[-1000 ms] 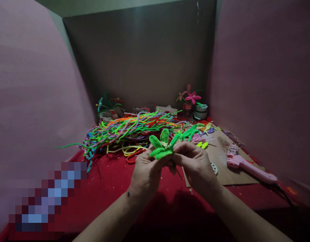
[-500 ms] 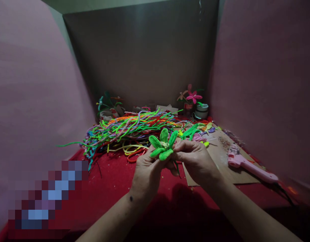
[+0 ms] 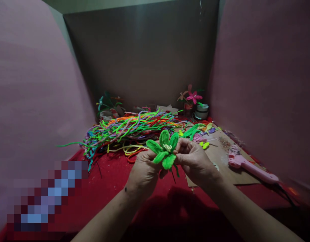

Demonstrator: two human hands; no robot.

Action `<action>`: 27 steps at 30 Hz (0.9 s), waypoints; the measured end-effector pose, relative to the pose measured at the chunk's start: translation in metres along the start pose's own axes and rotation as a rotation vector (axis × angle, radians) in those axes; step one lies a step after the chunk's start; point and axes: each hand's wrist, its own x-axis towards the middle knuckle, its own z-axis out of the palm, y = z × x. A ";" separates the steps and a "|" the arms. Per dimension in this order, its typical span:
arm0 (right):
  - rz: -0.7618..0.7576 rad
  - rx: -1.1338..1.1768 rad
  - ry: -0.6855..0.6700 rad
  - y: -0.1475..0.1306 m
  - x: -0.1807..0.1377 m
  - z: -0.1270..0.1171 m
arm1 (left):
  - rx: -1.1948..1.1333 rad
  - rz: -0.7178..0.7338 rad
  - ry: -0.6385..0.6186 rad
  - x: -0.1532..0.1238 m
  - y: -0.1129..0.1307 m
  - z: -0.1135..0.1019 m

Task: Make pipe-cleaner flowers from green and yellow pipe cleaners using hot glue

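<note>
A green pipe-cleaner flower (image 3: 163,155) with fuzzy petals and a pale beaded centre is held up between both hands, its face turned towards me. My left hand (image 3: 144,171) grips it from below on the left, with some fingers hidden behind the petals. On the other side, my right hand (image 3: 193,159) pinches the flower's right edge between thumb and fingers. A thin dark stem and a green strand hang beneath the petals.
Behind the hands lies a heap of colourful pipe cleaners (image 3: 134,126). To the right, a pink hot glue gun (image 3: 253,169) rests on a cardboard sheet (image 3: 220,173). Finished flowers (image 3: 194,97) stand at the back near a pale cup (image 3: 201,111). Pink walls flank the red cloth (image 3: 106,198).
The flower has tilted to face me more, showing its beaded centre fully. My left hand has shifted slightly left and down; both hands keep hold.
</note>
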 end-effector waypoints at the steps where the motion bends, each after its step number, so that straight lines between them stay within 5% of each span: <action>1: -0.014 -0.010 -0.005 0.001 0.000 0.000 | 0.005 -0.001 0.016 0.001 0.000 -0.001; 8: -0.237 -0.351 -0.032 -0.002 -0.008 -0.005 | 0.134 0.123 0.041 0.003 0.005 0.001; 16: -0.883 -0.993 0.070 -0.011 -0.036 0.005 | 0.288 0.083 0.046 -0.005 0.014 0.008; 19: -0.951 -1.210 0.048 -0.020 -0.036 0.009 | 0.331 0.070 0.010 -0.008 0.014 0.011; 27: -0.917 -1.351 -0.120 -0.041 -0.027 0.009 | 0.386 -0.041 -0.033 -0.010 0.020 0.011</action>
